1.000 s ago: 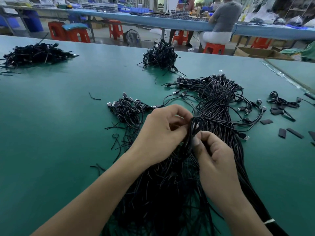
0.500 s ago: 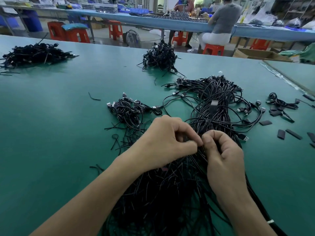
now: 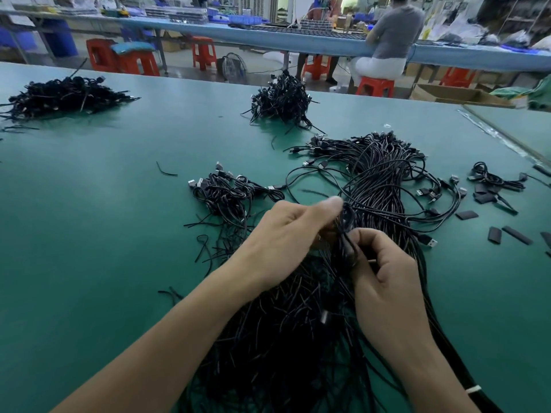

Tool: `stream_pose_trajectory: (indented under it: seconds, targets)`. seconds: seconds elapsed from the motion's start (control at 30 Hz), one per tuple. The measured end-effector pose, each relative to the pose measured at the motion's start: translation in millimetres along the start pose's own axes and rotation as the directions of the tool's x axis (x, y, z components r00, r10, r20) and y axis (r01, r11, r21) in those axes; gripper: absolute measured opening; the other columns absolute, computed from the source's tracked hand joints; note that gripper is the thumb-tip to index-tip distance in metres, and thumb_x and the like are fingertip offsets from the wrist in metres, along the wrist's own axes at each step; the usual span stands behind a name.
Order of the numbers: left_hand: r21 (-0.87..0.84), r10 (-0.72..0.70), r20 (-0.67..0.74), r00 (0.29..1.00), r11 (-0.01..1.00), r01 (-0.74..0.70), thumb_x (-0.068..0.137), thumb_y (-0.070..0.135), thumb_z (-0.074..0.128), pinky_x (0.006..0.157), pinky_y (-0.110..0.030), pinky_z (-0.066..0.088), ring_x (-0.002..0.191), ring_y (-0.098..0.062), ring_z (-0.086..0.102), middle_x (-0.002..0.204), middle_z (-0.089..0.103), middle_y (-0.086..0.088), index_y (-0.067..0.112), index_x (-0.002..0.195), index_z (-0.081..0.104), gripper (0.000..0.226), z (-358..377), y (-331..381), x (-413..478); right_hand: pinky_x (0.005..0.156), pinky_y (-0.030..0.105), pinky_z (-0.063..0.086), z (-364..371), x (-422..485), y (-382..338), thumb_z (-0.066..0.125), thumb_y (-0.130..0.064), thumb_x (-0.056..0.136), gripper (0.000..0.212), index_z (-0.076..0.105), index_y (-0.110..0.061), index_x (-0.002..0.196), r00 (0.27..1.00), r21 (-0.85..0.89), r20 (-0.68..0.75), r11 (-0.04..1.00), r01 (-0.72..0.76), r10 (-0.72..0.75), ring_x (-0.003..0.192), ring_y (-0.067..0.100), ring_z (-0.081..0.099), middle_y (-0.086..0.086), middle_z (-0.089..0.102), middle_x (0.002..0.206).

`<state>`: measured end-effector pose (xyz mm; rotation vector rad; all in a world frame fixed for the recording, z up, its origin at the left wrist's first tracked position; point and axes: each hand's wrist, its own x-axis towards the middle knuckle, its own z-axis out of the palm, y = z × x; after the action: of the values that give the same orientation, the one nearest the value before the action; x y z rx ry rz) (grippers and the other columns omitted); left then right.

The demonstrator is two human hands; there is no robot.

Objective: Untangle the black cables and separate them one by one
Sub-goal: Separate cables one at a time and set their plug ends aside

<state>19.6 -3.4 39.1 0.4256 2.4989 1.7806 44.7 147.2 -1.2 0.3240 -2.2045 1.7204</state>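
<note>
A big tangle of black USB cables (image 3: 378, 186) stretches from mid-table down to the near edge on the green table (image 3: 89, 234). My left hand (image 3: 286, 236) and my right hand (image 3: 384, 281) meet above it, both pinching one folded black cable (image 3: 347, 225) that stands up in a small loop between them. My left thumb lies along the loop's top; my right fingers curl round its lower part. A smaller pile of coiled cables (image 3: 229, 195) lies just left of my hands.
Two more cable heaps sit farther off, one at the far left (image 3: 62, 95), one at the back middle (image 3: 281, 99). Short black sleeves (image 3: 495, 234) and a small cable bundle (image 3: 492, 180) lie at the right. A seated person (image 3: 387, 46) works at the far bench.
The folded cable loop rose a second ago, dropped into the tangle half a second ago, and now stands up again between my fingers. My hands stay close together.
</note>
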Motion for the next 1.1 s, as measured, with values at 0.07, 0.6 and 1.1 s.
stream_pose_trajectory:
  seconds: [0.07, 0.6, 1.1]
  targets:
    - [0.081, 0.085, -0.008, 0.996, 0.993, -0.084, 0.083, 0.065, 0.052, 0.074, -0.044, 0.047, 0.077, -0.030, 0.057, 0.084, 0.061, -0.017, 0.013, 0.083, 0.075, 0.056, 3.1, 0.6, -0.8, 0.055, 0.035, 0.050, -1.5, 0.5, 0.9, 0.056, -0.013, 0.098, 0.020, 0.066, -0.028, 0.088, 1.000, -0.058, 0.001, 0.998, 0.021, -0.021, 0.062, 0.019, 0.059, -0.006, 0.068, 0.076]
    - [0.179, 0.114, 0.099, 0.989, 0.975, -0.130, 0.086, 0.033, 0.077, 0.044, -0.018, 0.028, 0.044, -0.005, 0.033, 0.046, 0.044, 0.011, 0.026, 0.077, 0.077, 0.012, 4.0, -12.4, 1.2, 0.052, 0.015, 0.042, -6.4, 2.5, -0.2, 0.056, -0.018, 0.098, 0.019, 0.060, -0.028, 0.082, 0.993, -0.064, -0.119, 0.998, -0.002, -0.006, 0.056, 0.001, 0.048, -0.013, 0.063, 0.071]
    - [-0.030, 0.073, 0.031, 0.997, 0.997, -0.072, 0.088, 0.042, 0.071, 0.058, -0.045, 0.045, 0.059, -0.032, 0.050, 0.069, 0.065, -0.016, 0.013, 0.084, 0.076, 0.030, 1.4, -7.3, 2.3, 0.054, 0.011, 0.045, 1.4, -1.8, 1.6, 0.053, -0.008, 0.098, 0.025, 0.065, -0.029, 0.093, 0.999, -0.097, 0.013, 0.994, 0.046, -0.045, 0.066, 0.002, 0.062, -0.019, 0.067, 0.077]
